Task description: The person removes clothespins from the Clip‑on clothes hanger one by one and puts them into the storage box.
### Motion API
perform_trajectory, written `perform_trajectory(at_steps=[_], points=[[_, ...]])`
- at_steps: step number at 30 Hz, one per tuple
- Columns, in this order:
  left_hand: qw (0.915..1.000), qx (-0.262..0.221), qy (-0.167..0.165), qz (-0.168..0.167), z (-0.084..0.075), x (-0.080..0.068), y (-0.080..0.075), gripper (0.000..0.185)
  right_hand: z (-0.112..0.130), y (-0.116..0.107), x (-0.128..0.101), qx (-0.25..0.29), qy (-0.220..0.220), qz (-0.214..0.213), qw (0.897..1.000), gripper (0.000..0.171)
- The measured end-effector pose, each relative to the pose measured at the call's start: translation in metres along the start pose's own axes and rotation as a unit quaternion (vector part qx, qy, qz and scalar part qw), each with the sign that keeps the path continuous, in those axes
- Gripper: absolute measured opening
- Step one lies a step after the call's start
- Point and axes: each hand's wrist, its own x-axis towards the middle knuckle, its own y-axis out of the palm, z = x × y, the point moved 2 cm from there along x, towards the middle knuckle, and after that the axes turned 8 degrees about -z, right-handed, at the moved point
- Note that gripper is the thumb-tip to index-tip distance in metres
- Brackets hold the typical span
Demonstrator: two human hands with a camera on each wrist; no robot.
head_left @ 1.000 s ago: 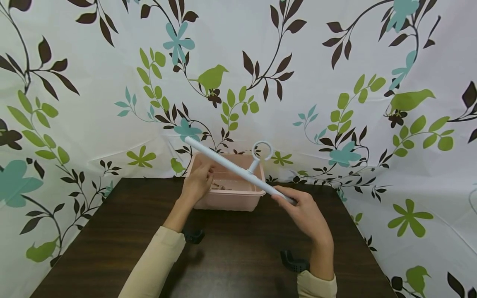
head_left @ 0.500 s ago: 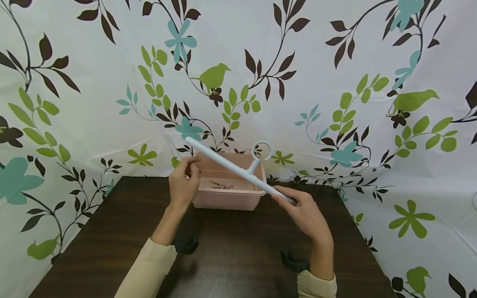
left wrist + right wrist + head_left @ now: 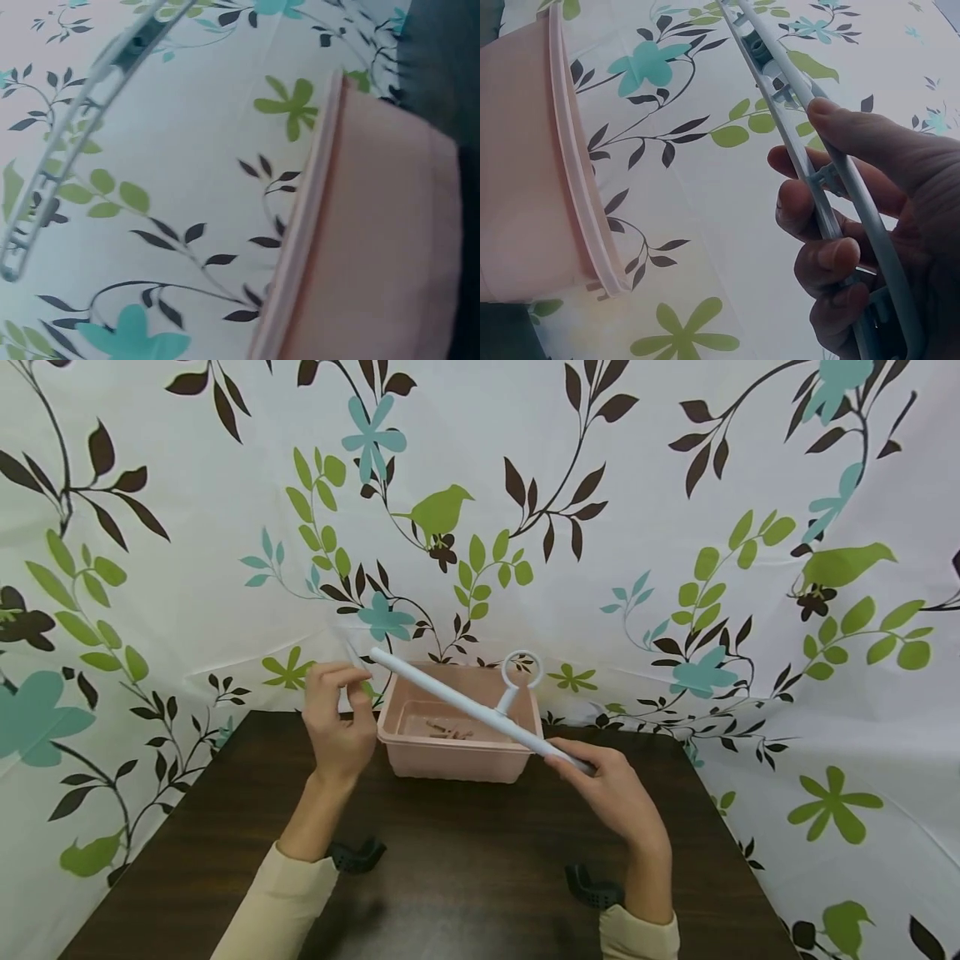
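Observation:
My right hand [image 3: 618, 789] grips one end of a light blue plastic hanger bar [image 3: 457, 700], fingers curled round it. A ring hook [image 3: 522, 668] stands up from the bar's middle. The right wrist view shows the ribbed, hollow underside of the bar [image 3: 791, 142] against my thumb and fingers. My left hand [image 3: 341, 727] is raised left of the pink bin [image 3: 457, 762], near the bar's far end, with fingers bent. A pale streak by its fingertips may be a thin piece or a curtain crease. The left wrist view shows the bar [image 3: 79, 124], but not that hand.
Several small brownish-pink pieces [image 3: 447, 732] lie in the bin, too small to identify. The bin stands at the back of a dark wooden table [image 3: 465, 860]. A patterned curtain [image 3: 247, 527] hangs behind. Dark curved wrist mounts [image 3: 592, 887] jut out beside both wrists.
My left hand has lifted out of the bin and moved left past its rim. The right hand and hanger bar stay almost in place; the bar's far end dips slightly.

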Motion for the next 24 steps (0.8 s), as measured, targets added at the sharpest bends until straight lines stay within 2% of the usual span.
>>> perform_trajectory(at_steps=[3,6,9,11,14,17,21,24], points=[[0.9991,0.02,0.026,0.027,-0.003,0.008,-0.003,0.018,0.0,0.002,0.0,0.004,0.003,0.002,1.0,0.04],[0.9905,0.059,0.088,0.088,-0.005,0.015,-0.009,0.031,0.001,0.005,0.002,0.005,0.003,0.008,1.0,0.04],[0.9674,0.098,0.161,0.169,-0.004,0.019,-0.014,0.039,0.002,0.007,0.003,0.001,0.004,0.011,1.0,0.04],[0.9491,0.107,0.187,0.23,-0.002,0.02,-0.016,0.045,0.003,0.008,0.003,-0.003,0.005,0.011,1.0,0.041],[0.9288,0.11,0.176,0.307,0.001,0.02,-0.021,0.057,0.005,0.009,0.002,-0.013,0.0,0.009,1.0,0.043],[0.9159,0.121,0.153,0.351,0.004,0.018,-0.025,0.072,0.007,0.01,0.0,-0.019,-0.004,0.011,1.0,0.043],[0.9119,0.139,0.14,0.36,0.008,0.013,-0.031,0.08,0.009,0.012,-0.003,-0.015,-0.003,0.017,1.0,0.042],[0.9118,0.144,0.137,0.359,0.01,0.011,-0.035,0.075,0.012,0.013,-0.004,-0.013,-0.005,0.018,1.0,0.043]])
